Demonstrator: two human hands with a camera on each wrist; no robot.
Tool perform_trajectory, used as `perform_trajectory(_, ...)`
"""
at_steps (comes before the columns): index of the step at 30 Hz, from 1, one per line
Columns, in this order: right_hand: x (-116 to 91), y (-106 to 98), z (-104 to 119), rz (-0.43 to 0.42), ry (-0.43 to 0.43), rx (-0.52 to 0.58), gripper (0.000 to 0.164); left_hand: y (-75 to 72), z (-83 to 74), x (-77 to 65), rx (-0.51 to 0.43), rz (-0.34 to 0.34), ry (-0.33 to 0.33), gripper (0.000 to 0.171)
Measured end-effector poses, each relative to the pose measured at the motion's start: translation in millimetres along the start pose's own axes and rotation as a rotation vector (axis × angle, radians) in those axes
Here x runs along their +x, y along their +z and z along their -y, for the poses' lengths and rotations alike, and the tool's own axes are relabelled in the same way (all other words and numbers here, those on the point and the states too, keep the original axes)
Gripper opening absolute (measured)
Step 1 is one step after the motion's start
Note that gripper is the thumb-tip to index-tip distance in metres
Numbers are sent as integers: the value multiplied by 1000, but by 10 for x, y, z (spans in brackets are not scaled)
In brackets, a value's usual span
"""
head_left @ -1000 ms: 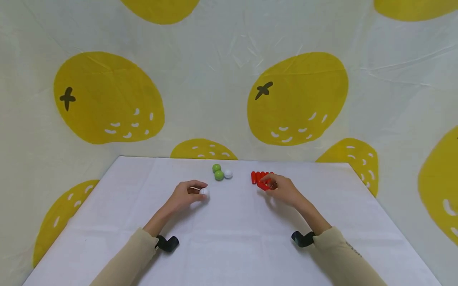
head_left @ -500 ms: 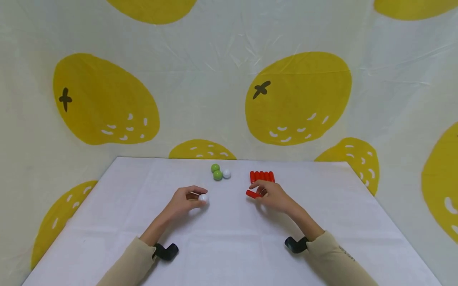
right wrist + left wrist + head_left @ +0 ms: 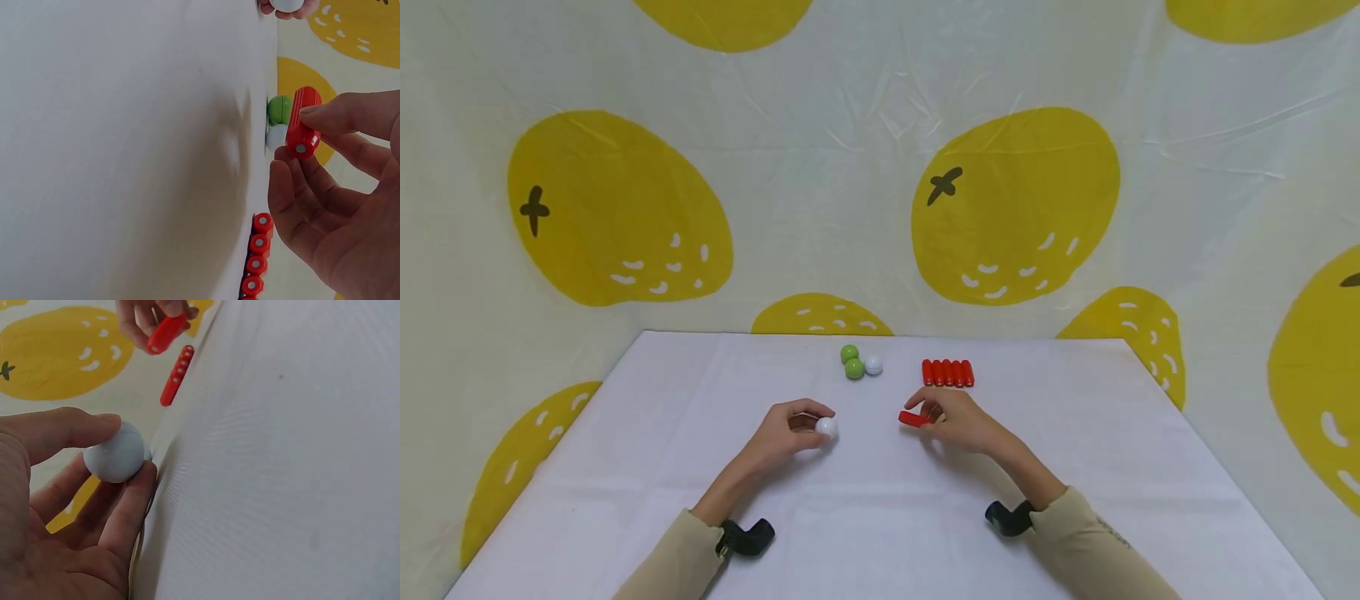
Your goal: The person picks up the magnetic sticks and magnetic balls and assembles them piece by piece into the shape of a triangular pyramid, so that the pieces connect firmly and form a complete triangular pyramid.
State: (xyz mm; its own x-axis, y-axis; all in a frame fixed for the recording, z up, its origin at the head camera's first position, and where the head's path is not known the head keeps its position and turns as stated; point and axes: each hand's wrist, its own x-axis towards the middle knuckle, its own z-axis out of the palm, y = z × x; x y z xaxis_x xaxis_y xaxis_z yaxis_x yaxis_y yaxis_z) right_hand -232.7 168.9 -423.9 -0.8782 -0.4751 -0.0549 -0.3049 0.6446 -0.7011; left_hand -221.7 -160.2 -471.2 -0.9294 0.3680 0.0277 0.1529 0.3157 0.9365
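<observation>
My left hand [image 3: 786, 433] pinches a white ball [image 3: 114, 453] between thumb and fingertips, a little above the white tabletop. My right hand [image 3: 958, 419] pinches a short red rod [image 3: 304, 122] between thumb and fingers; the rod has ridged sides and a silver dot on its end. In the head view this rod points left, toward the white ball, with a gap of bare cloth between them. Behind the right hand, several matching red rods [image 3: 947, 373] lie side by side in a row. Farther left, two green balls [image 3: 854, 368] sit against another white ball [image 3: 873, 365].
A white cloth [image 3: 880, 517] covers the table. Behind it hangs a pale sheet [image 3: 827, 167] printed with large yellow fruit. Each wrist wears a black camera, the left camera [image 3: 748, 537] and the right camera [image 3: 1009, 518].
My right hand has drawn the red rod away from the row, left and toward me, closer to the left hand. The left hand has come slightly toward me, still holding the white ball.
</observation>
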Motion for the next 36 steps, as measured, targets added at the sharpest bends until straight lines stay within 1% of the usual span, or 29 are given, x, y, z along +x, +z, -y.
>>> perform_trajectory(5,24,36,48,28,-17,-2,30,20,34,9,-4,7,21,31)
perform_trajectory(11,56,58,115,66,-31,5,29,13,39,3,38,14,34,33)
perform_trajectory(16,84,87,146,85,-52,-1,30,17,28,-3,57,-3,9,33)
perform_trajectory(22,103,137,182,105,-53,17,31,33,30,-5,49,-20,-4,33)
perform_trajectory(26,112,168,218,117,-54,28,32,48,34,-4,68,-30,-15,31)
perform_trajectory(36,185,249,273,139,-110,22,30,59,33,-14,105,-31,-2,28)
